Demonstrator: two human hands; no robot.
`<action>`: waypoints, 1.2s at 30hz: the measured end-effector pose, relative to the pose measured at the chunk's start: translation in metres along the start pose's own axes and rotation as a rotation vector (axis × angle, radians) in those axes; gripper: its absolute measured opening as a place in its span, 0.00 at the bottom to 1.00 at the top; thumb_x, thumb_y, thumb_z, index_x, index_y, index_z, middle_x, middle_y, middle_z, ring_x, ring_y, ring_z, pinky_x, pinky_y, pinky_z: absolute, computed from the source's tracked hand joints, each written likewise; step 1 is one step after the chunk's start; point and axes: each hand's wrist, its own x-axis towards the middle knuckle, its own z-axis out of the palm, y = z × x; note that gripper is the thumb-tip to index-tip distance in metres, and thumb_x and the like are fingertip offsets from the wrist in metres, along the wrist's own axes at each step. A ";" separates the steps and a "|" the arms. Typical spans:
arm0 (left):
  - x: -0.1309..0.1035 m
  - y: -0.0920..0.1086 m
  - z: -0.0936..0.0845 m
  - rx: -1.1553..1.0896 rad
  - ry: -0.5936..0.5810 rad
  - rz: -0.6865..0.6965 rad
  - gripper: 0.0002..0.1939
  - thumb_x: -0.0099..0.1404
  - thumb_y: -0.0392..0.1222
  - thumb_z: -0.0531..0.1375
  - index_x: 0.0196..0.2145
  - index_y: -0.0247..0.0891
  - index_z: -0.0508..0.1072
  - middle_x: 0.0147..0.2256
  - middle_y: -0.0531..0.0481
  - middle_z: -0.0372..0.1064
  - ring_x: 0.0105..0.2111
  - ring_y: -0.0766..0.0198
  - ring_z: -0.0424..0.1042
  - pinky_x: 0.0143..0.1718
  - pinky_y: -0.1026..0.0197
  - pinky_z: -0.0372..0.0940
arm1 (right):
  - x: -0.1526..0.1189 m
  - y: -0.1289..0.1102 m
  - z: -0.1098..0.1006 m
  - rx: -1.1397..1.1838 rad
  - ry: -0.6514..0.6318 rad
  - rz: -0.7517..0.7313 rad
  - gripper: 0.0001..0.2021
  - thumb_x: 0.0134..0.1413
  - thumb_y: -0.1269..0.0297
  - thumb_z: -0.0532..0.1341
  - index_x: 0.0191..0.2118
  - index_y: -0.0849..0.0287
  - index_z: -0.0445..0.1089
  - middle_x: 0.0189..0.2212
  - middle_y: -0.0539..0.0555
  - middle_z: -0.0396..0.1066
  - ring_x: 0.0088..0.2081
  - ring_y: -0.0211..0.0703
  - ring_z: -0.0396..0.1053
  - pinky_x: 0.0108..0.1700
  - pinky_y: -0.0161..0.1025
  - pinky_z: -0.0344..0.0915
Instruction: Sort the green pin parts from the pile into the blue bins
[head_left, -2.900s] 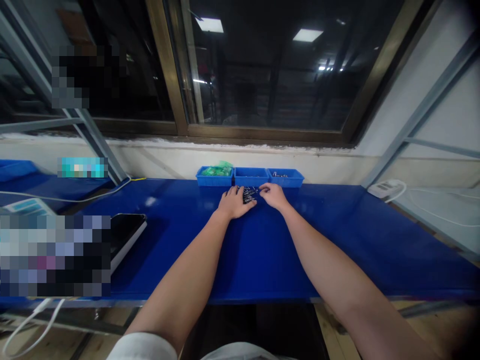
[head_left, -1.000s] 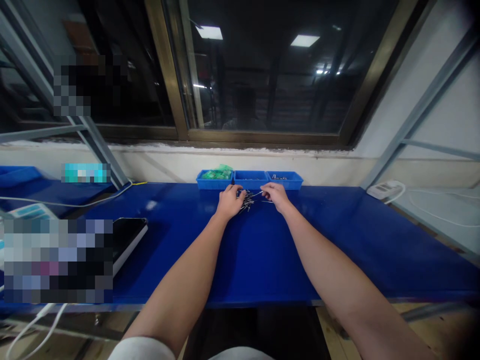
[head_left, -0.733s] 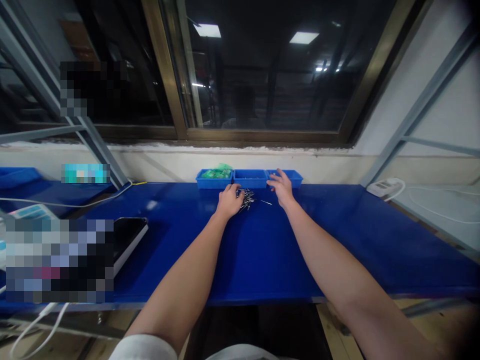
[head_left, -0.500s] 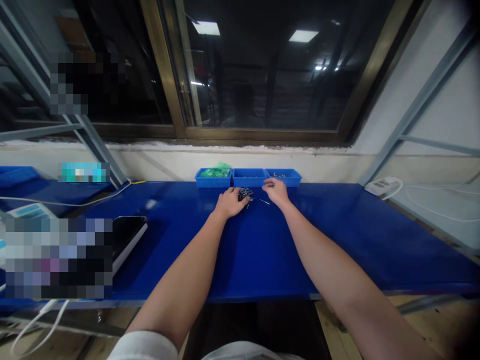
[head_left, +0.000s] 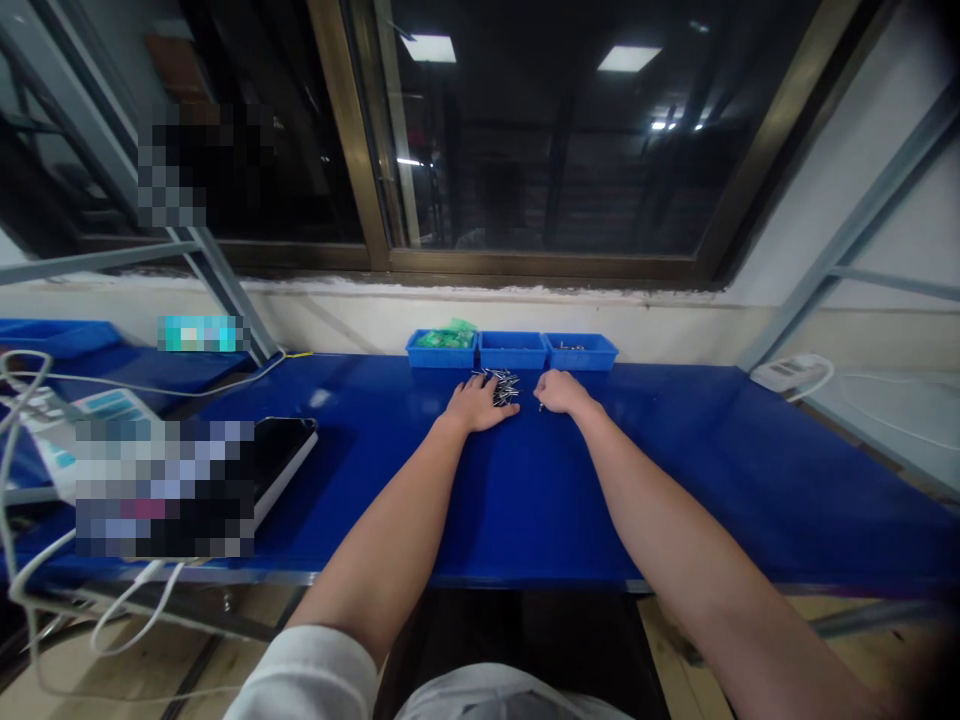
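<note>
Beside a small pile of thin, shiny and dark metal pieces, perhaps screws, my left hand lies on the blue tabletop with its fingers spread. Some pieces stick out past its fingertips and thumb. To the right of the pile, my right hand is closed in a pinch. A small metal piece pokes out below its fingertips, too small to name exactly. Behind the hands stand three blue bins: the left bin holds green plastic packets, and the right bin holds some metal bits.
The middle bin shows little of its contents. A dark-topped device, partly blurred out, lies at the left with white cables. A white power strip sits at the right. Window and wall rise behind the blue table.
My right hand has come down from in front of the right bin and curled its fingers into a pinch. My left fingers have spread beside the pile. The view has shifted slightly.
</note>
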 end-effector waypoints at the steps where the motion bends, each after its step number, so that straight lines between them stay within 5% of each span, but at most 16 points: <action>1: -0.001 0.000 0.000 0.003 -0.001 -0.001 0.45 0.53 0.72 0.45 0.61 0.40 0.52 0.63 0.39 0.44 0.62 0.48 0.44 0.59 0.46 0.42 | -0.001 -0.001 0.000 -0.037 -0.033 0.007 0.07 0.44 0.64 0.61 0.29 0.59 0.74 0.34 0.61 0.74 0.37 0.48 0.71 0.38 0.39 0.63; 8: 0.000 -0.001 0.000 0.010 -0.006 -0.012 0.45 0.53 0.72 0.44 0.60 0.40 0.52 0.62 0.39 0.45 0.62 0.48 0.45 0.59 0.46 0.42 | -0.008 -0.017 -0.019 -0.175 -0.074 0.227 0.21 0.40 0.53 0.63 0.38 0.64 0.73 0.41 0.70 0.70 0.42 0.61 0.69 0.39 0.48 0.64; 14: 0.001 -0.001 0.002 0.017 0.001 -0.008 0.46 0.53 0.72 0.44 0.61 0.39 0.52 0.62 0.38 0.46 0.62 0.48 0.45 0.59 0.47 0.43 | -0.010 -0.025 -0.024 -0.217 -0.217 0.232 0.17 0.39 0.65 0.64 0.40 0.63 0.73 0.38 0.69 0.72 0.39 0.56 0.71 0.35 0.44 0.64; 18: 0.002 -0.001 0.003 0.016 0.032 0.003 0.45 0.53 0.71 0.45 0.60 0.39 0.53 0.61 0.38 0.47 0.61 0.49 0.46 0.58 0.46 0.43 | -0.012 -0.027 -0.016 -0.193 -0.159 0.156 0.13 0.42 0.65 0.62 0.37 0.63 0.73 0.39 0.68 0.72 0.39 0.54 0.71 0.37 0.42 0.63; 24: 0.001 0.007 -0.004 -0.043 0.208 0.105 0.31 0.60 0.62 0.47 0.52 0.40 0.65 0.54 0.42 0.60 0.56 0.55 0.57 0.56 0.52 0.51 | -0.008 -0.023 0.011 0.319 0.158 -0.223 0.08 0.54 0.64 0.53 0.36 0.59 0.67 0.29 0.54 0.72 0.33 0.41 0.70 0.38 0.37 0.63; 27: 0.000 0.011 -0.006 -0.097 0.220 0.196 0.22 0.63 0.57 0.47 0.44 0.43 0.71 0.47 0.47 0.67 0.51 0.58 0.62 0.53 0.54 0.53 | -0.003 -0.022 0.022 0.665 0.165 -0.199 0.13 0.51 0.65 0.54 0.44 0.58 0.62 0.24 0.47 0.69 0.22 0.35 0.66 0.28 0.34 0.63; 30: 0.001 0.013 -0.005 -0.131 0.253 0.225 0.18 0.64 0.53 0.48 0.40 0.43 0.73 0.44 0.49 0.69 0.47 0.60 0.65 0.52 0.55 0.53 | 0.000 -0.022 0.025 0.877 0.098 -0.174 0.11 0.48 0.63 0.57 0.40 0.59 0.63 0.20 0.46 0.67 0.16 0.34 0.61 0.20 0.32 0.59; 36: 0.004 0.011 -0.005 -0.094 0.280 0.151 0.16 0.67 0.44 0.47 0.34 0.41 0.73 0.38 0.48 0.70 0.42 0.61 0.67 0.48 0.54 0.52 | -0.002 -0.024 0.020 0.902 0.140 -0.150 0.11 0.43 0.58 0.63 0.28 0.60 0.64 0.19 0.51 0.69 0.19 0.35 0.64 0.22 0.33 0.60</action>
